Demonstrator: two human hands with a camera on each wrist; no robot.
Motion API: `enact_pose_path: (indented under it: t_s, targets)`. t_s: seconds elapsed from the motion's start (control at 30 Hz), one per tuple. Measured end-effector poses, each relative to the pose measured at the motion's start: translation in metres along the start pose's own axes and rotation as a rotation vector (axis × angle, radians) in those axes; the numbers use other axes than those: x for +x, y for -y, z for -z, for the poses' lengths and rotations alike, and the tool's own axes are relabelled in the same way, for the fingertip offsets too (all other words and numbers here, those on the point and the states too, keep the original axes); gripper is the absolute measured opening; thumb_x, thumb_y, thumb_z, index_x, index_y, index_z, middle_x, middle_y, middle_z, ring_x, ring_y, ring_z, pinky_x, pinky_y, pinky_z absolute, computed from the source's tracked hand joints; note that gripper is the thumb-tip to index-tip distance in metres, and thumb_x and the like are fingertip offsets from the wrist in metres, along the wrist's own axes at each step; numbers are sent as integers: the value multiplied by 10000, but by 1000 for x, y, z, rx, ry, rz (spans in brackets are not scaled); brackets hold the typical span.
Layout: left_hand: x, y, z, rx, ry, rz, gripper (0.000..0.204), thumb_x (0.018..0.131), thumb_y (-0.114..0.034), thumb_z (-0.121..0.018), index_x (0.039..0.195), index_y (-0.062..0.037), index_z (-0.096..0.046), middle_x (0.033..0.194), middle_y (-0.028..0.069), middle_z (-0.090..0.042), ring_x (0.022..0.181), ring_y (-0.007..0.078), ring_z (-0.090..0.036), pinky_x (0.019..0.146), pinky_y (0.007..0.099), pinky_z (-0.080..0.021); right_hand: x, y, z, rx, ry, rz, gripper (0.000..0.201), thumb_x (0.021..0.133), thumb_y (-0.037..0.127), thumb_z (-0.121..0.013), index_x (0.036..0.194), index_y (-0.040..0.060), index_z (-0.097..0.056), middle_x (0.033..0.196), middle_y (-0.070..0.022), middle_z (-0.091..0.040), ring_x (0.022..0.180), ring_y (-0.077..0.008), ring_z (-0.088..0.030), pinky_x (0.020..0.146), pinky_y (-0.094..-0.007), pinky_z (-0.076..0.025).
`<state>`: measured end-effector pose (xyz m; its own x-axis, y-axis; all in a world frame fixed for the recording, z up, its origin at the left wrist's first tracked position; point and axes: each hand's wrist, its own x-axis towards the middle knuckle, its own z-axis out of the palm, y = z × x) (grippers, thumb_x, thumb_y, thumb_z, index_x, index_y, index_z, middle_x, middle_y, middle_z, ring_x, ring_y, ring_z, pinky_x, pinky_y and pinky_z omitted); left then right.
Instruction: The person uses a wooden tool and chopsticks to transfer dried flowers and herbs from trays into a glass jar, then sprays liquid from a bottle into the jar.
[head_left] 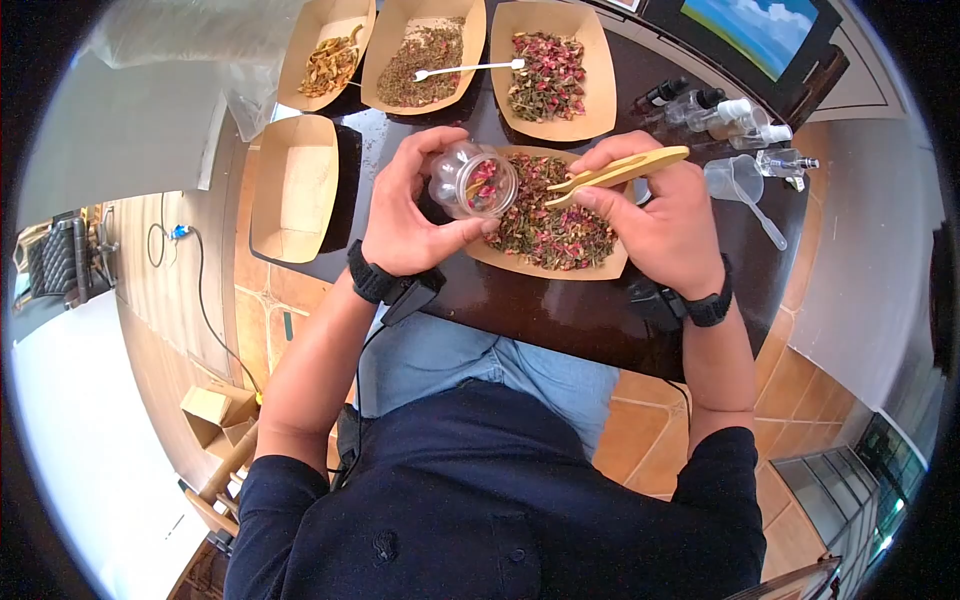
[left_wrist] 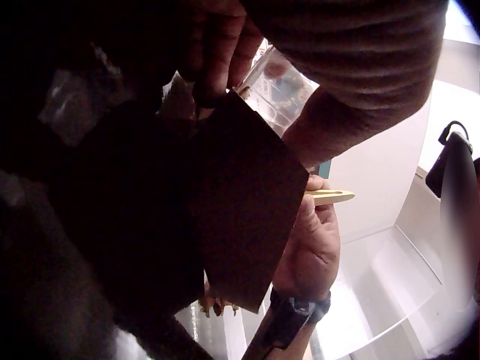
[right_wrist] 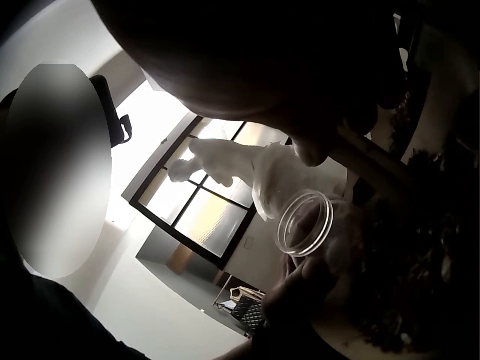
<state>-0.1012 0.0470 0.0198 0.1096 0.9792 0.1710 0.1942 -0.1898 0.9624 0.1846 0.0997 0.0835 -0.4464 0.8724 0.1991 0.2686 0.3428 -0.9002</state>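
Note:
My left hand [head_left: 408, 222] grips a clear round jar [head_left: 447, 183], its open mouth tipped toward the right hand, with a few red and yellowish dried petals visible inside. In my right hand [head_left: 668, 222], thumb and fingers pinch yellow wooden tongs [head_left: 640, 167], their tips pointing left toward the jar. Below both hands lies a paper tray [head_left: 548, 272] of mixed dried petals and herbs [head_left: 555, 240]. The tong tips overlap this mix in the head view. The right wrist view shows the jar's rim [right_wrist: 305, 223]; in the left wrist view the tongs [left_wrist: 332, 197] stick out from the right hand.
Behind stand paper trays of yellowish dried pieces [head_left: 330, 65], brown herbs with a white spoon [head_left: 470, 70] across them, and rose petals [head_left: 548, 75]. Another paper tray [head_left: 293, 190] sits at left. Small bottles [head_left: 720, 115] and a plastic cup [head_left: 735, 180] stand at right.

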Motion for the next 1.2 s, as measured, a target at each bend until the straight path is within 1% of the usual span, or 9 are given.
enact_pose_path:
  t_s: [0.2, 0.27, 0.33, 0.47, 0.67, 0.73, 0.9, 1.03, 1.2]
  targets:
    - [-1, 1, 1, -1, 2, 6, 899, 713, -117, -998, 1467, 24, -529, 1316, 125, -674, 1206, 195, -693, 1052, 349, -566, 2, 7, 32, -35, 72, -119, 209, 886, 20, -824, 1061, 19, -709, 936, -79, -761, 826, -169, -737, 774, -319, -578]
    - [-2, 3, 2, 13, 33, 38, 962, 721, -116, -990, 1524, 23, -480, 1401, 141, -625, 1306, 239, -646, 1150, 391, -516, 3, 10, 42, -64, 88, -129, 201, 892, 23, -813, 1057, 14, -698, 932, -81, -754, 848, -172, -732, 803, -326, -577]
    - [-2, 4, 1, 23, 28, 25, 953, 714, -98, -983, 1517, 22, -485, 1398, 141, -626, 1304, 240, -648, 1148, 392, -518, 3, 15, 49, -79, 118, -205, 210, 888, 33, -816, 1058, 9, -695, 931, -88, -751, 866, -187, -735, 830, -335, -575]
    - [-2, 1, 0, 72, 23, 11, 928, 695, -61, -972, 1489, 17, -499, 1384, 137, -629, 1299, 242, -650, 1143, 396, -522, 1, 14, 58, -88, 123, -178, 214, 884, 42, -817, 1055, 5, -694, 926, -89, -749, 857, -190, -731, 826, -345, -575]
    - [-2, 2, 1, 82, 27, -10, 902, 697, -45, -973, 1464, 11, -501, 1383, 137, -631, 1292, 241, -654, 1136, 394, -528, 4, 18, 48, -136, 292, -207, 184, 893, 51, -810, 1022, 14, -684, 886, -96, -741, 830, -163, -718, 774, -338, -567]
    - [-3, 5, 1, 68, 29, -11, 899, 698, -41, -973, 1461, 10, -500, 1385, 138, -631, 1291, 241, -655, 1135, 393, -528, 4, 16, 37, -53, 292, -305, 169, 903, 59, -804, 1012, 17, -681, 867, -97, -741, 801, -159, -716, 739, -329, -562]
    - [-4, 8, 1, 39, 28, -3, 903, 694, -29, -974, 1458, 5, -494, 1389, 141, -629, 1289, 241, -655, 1136, 393, -528, 3, 11, 21, -13, 278, -229, 171, 913, 71, -812, 1033, 14, -706, 872, -82, -749, 808, -134, -717, 731, -316, -564]
    - [-4, 7, 1, 50, 29, -4, 907, 690, -20, -975, 1458, 3, -492, 1393, 143, -627, 1294, 242, -654, 1135, 395, -530, 3, 16, 17, 50, 258, -287, 175, 913, 56, -819, 1056, 12, -727, 915, -64, -762, 848, -113, -713, 756, -297, -565]
    - [-3, 5, -1, 58, 22, -4, 901, 698, -13, -970, 1457, -1, -486, 1392, 148, -633, 1296, 246, -656, 1134, 399, -532, 2, 11, 28, 149, 180, -176, 166, 906, 18, -823, 1051, 5, -744, 996, -40, -771, 904, -90, -699, 795, -277, -559]
